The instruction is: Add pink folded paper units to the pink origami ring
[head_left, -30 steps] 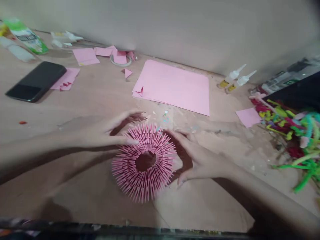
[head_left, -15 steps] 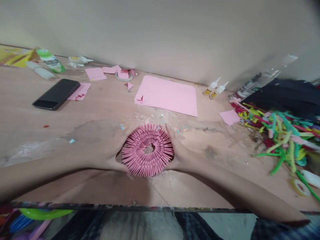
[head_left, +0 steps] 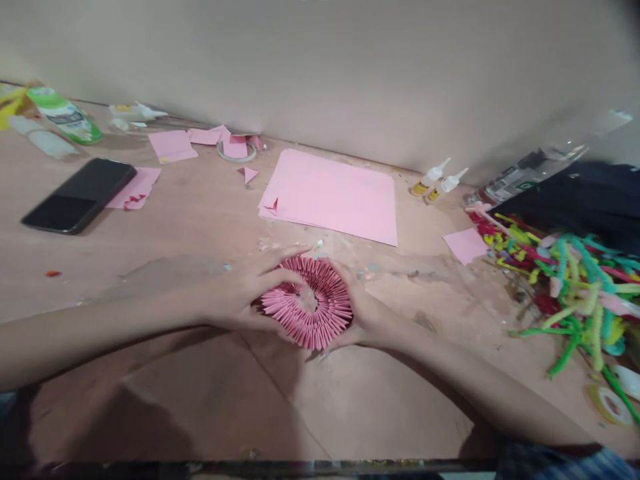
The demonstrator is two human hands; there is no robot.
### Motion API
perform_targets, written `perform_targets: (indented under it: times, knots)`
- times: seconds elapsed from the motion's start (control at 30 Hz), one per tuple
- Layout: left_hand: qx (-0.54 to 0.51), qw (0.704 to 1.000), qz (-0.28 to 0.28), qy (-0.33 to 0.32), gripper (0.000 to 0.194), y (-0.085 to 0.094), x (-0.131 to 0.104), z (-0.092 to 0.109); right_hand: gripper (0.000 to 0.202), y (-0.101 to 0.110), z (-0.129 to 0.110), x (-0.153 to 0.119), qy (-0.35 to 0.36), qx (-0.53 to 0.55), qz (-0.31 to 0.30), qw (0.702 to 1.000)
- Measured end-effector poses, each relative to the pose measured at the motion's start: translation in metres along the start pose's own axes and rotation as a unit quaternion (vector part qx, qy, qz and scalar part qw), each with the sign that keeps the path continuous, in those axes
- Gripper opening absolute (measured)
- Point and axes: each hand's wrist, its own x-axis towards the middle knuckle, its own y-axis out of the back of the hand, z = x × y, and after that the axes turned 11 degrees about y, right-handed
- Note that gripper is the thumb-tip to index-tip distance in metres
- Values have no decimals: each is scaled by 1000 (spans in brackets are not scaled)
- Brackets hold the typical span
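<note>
A round pink ring of many folded paper pieces (head_left: 333,293), with a hole in its middle, sits on the wooden table between both hands. My left hand (head_left: 255,287) grips its left side, with one finger lying over the top toward the hole and the thumb at the near edge. Around the right side wraps my right hand (head_left: 363,310), its fingers at the far edge and its thumb at the near edge. Parts of the ring's left side are hidden under my left fingers.
Pink paper sheets (head_left: 333,197) lie beyond the ring. A black phone (head_left: 80,195) is at the left, two small glue bottles (head_left: 431,179) at the back. Colourful pipe cleaners (head_left: 575,280), a tape roll (head_left: 609,404) and a pink square (head_left: 465,245) are at the right.
One finger of my left hand has moved from the ring's side onto its top, near the hole. The ring appears slightly smaller, and the view has shifted.
</note>
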Motion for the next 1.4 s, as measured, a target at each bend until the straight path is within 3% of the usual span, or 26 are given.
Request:
perform_targets:
  times: [0.1,0.23,0.4,0.43,0.5,0.6,0.83,0.97,1.07,1.17,1.23,1.3,1.4]
  knots:
    - [-6,1000,16,-24,35,-3,1,-7,183,-3,7,-4,67,-43,24,997]
    - [10,990,61,-127,39,-13,0,-21,149,4,0,-4,137,-132,88,978]
    - [22,985,71,-152,43,-17,1,-26,49,10,-38,8,233,-321,78,915]
    - [16,986,75,-146,51,-18,2,-26,37,9,-46,11,208,-331,60,919]
    - [-4,987,83,-137,78,-20,5,-25,38,4,-59,16,158,-335,37,928]
    - [-41,986,88,-132,123,-25,9,-24,37,-3,-66,22,184,-339,24,922]
    - [-101,979,123,-128,160,-44,11,-21,47,2,-66,25,198,-317,-42,927]
    - [-99,981,104,-128,168,-40,16,-13,45,7,-70,25,170,-311,-54,933]
    - [-102,980,74,-157,166,-30,23,-5,42,6,-67,26,170,-277,-6,946]
    - [-84,985,34,-147,151,-25,28,2,33,1,-62,25,192,-258,58,945]
    - [-81,985,56,-142,150,-27,27,3,31,-1,-60,23,197,-256,65,944]
    - [-79,981,98,-148,155,-33,22,0,33,-1,-60,21,185,-255,44,948]
    - [-82,984,112,-111,147,-43,12,-5,32,3,-65,18,166,-260,5,951]
